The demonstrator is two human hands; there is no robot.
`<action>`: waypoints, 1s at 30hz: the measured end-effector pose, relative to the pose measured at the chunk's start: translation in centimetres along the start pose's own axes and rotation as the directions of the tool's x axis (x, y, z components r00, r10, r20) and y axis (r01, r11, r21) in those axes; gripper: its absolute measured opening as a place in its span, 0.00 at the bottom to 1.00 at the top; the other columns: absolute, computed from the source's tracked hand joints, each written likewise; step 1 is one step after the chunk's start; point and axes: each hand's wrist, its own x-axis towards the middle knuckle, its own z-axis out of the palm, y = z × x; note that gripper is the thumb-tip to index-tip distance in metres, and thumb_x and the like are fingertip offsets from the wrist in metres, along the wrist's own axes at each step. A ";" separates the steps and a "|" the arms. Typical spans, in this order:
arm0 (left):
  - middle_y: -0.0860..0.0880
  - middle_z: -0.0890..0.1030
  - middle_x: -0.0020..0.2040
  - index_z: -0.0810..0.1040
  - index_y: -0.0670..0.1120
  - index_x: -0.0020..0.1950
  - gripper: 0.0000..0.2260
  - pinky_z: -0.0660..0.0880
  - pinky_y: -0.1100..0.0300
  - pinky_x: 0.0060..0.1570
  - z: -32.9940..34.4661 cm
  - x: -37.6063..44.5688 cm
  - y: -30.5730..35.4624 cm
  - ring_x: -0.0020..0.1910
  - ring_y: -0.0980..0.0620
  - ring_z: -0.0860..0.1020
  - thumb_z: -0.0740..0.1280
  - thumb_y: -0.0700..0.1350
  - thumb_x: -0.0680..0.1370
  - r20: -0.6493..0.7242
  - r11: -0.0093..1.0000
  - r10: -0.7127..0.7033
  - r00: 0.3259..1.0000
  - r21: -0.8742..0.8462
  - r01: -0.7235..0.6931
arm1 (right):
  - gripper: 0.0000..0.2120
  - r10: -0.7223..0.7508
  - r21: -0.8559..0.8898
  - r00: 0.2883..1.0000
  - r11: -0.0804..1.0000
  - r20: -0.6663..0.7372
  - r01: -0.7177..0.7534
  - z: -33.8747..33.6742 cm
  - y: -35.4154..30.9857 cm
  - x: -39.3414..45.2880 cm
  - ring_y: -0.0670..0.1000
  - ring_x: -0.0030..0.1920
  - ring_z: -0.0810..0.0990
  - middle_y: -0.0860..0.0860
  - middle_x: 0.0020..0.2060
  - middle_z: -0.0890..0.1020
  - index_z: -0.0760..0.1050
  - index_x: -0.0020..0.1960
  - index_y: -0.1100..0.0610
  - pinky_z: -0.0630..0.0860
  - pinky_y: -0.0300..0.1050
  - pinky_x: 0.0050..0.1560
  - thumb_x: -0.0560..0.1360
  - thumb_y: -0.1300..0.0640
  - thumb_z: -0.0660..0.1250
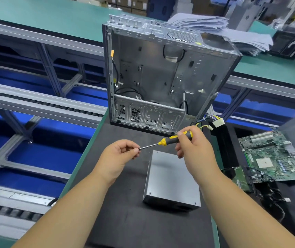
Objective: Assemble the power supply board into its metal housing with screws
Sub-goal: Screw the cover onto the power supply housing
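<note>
The closed grey metal power supply housing (pixel 171 178) lies flat on the black mat (pixel 125 221) in front of me. Its cable bundle with white connectors (pixel 216 123) trails off to the upper right. My right hand (pixel 195 145) grips the yellow and black handle of a screwdriver (pixel 171 139) above the housing's far end. The shaft points left to my left hand (pixel 119 154), whose thumb and fingers pinch at the tip. Whether a screw sits between those fingers is hidden.
An open grey computer case (pixel 161 72) lies beyond the housing. Green circuit boards (pixel 275 158) lie at the right beside a black foam block (pixel 223 145). Stacked papers (pixel 232 31) sit behind the case. A conveyor frame with rollers (pixel 35 104) runs along the left.
</note>
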 end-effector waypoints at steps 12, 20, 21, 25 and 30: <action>0.51 0.83 0.41 0.82 0.49 0.45 0.11 0.75 0.63 0.51 4.9 -6.1 1.5 0.44 0.55 0.80 0.67 0.33 0.77 -0.087 0.985 0.072 0.994 0.163 -0.057 | 0.05 0.035 0.129 0.999 0.991 0.040 -0.040 -4.8 1.5 -3.1 0.45 0.26 0.72 0.47 0.28 0.77 0.74 0.47 0.54 0.71 0.34 0.27 0.80 0.56 0.61; 0.51 0.80 0.59 0.78 0.49 0.60 0.17 0.71 0.63 0.63 5.6 -9.0 2.1 0.60 0.56 0.77 0.68 0.32 0.75 -0.029 0.926 0.059 0.998 0.375 -0.044 | 0.06 -0.120 -0.021 0.990 0.992 0.078 0.122 -7.1 1.2 -5.9 0.48 0.29 0.71 0.46 0.33 0.81 0.70 0.43 0.47 0.70 0.45 0.32 0.78 0.54 0.60; 0.52 0.80 0.59 0.78 0.50 0.58 0.18 0.70 0.65 0.62 5.4 -9.3 1.7 0.60 0.58 0.77 0.68 0.31 0.74 -0.002 0.873 0.065 0.998 0.484 -0.056 | 0.06 -0.145 -0.078 0.984 0.985 0.103 0.153 -7.2 1.2 -6.2 0.48 0.29 0.70 0.45 0.33 0.82 0.69 0.43 0.46 0.69 0.45 0.31 0.78 0.54 0.60; 0.59 0.77 0.54 0.77 0.58 0.53 0.18 0.69 0.71 0.58 4.3 -9.7 -0.1 0.55 0.69 0.73 0.71 0.37 0.70 0.161 0.635 0.061 0.985 0.755 -0.163 | 0.07 -0.199 -0.280 0.953 0.924 0.227 0.259 -6.8 1.0 -7.2 0.45 0.27 0.68 0.41 0.37 0.84 0.66 0.43 0.46 0.63 0.41 0.29 0.79 0.53 0.60; 0.64 0.76 0.52 0.78 0.59 0.50 0.15 0.70 0.66 0.59 3.2 -9.0 -1.5 0.56 0.65 0.73 0.73 0.42 0.69 0.248 0.569 0.060 0.967 0.787 -0.237 | 0.04 -0.157 -0.451 0.937 0.844 0.313 0.292 -5.4 0.4 -8.3 0.40 0.32 0.73 0.39 0.39 0.83 0.66 0.46 0.47 0.64 0.41 0.31 0.80 0.52 0.58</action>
